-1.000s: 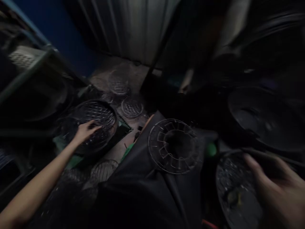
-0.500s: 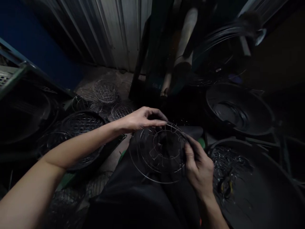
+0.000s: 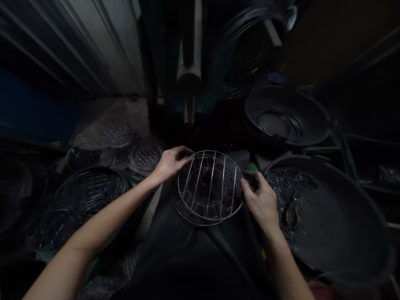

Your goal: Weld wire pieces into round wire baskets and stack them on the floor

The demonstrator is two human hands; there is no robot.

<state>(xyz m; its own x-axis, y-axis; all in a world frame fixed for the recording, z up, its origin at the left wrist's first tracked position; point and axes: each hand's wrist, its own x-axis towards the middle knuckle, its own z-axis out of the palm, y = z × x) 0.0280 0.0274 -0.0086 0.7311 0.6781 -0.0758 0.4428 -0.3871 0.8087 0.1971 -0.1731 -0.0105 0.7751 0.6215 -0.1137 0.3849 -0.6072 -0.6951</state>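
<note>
A round wire rack (image 3: 212,183) with several parallel bars lies level over my lap. My left hand (image 3: 173,161) pinches its rim at the upper left, thumb and fingers closed on the wire. At the right edge, the fingers of my right hand (image 3: 258,191) grip the rim too. Under the bars shows a smaller wire ring with looped bends, and a wider wire hoop (image 3: 178,212) sticks out below. Dark cloth (image 3: 193,254) covers my lap beneath the rack.
A big dark basin (image 3: 337,225) on the right holds small wire pieces (image 3: 290,179) and yellow-black pliers (image 3: 292,216). Behind it, another basin (image 3: 287,100) holds wire rings. Wire grates (image 3: 93,187) are piled at left. A machine with a cylinder (image 3: 189,75) stands ahead.
A barred round grid now shows on top of the rings in my hands, where only open rings were visible. My left hand has shifted left. The whole view has turned right.
</note>
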